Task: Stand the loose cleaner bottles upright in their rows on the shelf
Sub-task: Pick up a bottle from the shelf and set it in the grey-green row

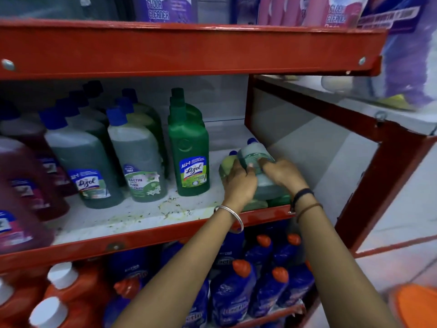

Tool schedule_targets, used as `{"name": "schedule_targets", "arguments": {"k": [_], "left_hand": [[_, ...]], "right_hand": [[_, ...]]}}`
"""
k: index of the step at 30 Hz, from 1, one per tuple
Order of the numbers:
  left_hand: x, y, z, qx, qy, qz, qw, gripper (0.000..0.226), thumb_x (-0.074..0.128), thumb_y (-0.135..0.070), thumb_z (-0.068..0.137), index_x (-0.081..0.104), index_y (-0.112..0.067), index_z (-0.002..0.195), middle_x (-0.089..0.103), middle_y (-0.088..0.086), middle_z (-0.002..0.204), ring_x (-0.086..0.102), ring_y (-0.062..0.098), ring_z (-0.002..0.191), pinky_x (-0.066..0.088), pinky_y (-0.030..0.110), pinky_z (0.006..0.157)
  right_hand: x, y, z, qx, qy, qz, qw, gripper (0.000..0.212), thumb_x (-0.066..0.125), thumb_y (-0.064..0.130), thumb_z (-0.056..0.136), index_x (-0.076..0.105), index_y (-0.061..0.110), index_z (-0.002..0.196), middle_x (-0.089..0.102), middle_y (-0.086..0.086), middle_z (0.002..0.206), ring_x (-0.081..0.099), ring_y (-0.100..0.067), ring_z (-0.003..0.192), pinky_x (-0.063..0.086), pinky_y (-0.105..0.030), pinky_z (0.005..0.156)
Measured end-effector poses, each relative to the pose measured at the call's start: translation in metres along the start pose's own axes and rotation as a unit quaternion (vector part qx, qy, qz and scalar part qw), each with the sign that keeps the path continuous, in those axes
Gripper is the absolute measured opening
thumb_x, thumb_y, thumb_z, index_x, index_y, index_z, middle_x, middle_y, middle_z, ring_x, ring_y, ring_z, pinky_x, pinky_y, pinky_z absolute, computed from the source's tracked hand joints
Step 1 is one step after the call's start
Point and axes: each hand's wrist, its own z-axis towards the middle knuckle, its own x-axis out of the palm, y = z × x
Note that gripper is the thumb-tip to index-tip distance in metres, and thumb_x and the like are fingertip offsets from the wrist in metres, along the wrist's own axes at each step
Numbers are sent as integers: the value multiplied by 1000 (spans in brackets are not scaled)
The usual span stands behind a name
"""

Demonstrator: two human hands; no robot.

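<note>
A small pale-green cleaner bottle (254,153) with a blue cap lies tilted on a pile of loose bottles at the right end of the middle shelf (132,216). My left hand (240,183) and my right hand (282,172) both grip it from the front. A yellow-green bottle (227,163) lies under my left hand, and more green ones (279,200) lie flat at the shelf's front edge. To the left stand upright rows: a dark green Lizol bottle (189,150), grey-green blue-capped bottles (139,159), and another Lizol row (82,162).
Pink bottles (21,176) fill the shelf's left end. The red upper shelf beam (189,50) hangs close above. A red side frame (354,129) with a clear panel closes the right. Blue and orange bottles (236,292) crowd the lower shelf.
</note>
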Motion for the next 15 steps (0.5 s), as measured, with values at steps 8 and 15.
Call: {"name": "schedule_targets", "arguments": {"k": [8, 15], "left_hand": [[-33, -5, -30, -22, 75, -272, 959, 39, 41, -21, 96, 33, -22, 134, 59, -1, 104, 62, 14, 88, 54, 29, 75], [-88, 10, -81, 62, 95, -216, 970, 44, 51, -18, 93, 36, -20, 134, 62, 0, 116, 62, 3, 88, 52, 10, 69]], "right_hand": [[26, 6, -27, 0, -30, 264, 964, 30, 59, 35, 85, 60, 6, 94, 67, -8, 81, 68, -27, 82, 57, -37, 74], [67, 14, -86, -68, -15, 428, 901, 55, 64, 39, 79, 50, 2, 118, 68, -14, 111, 69, -26, 95, 57, -34, 76]]}}
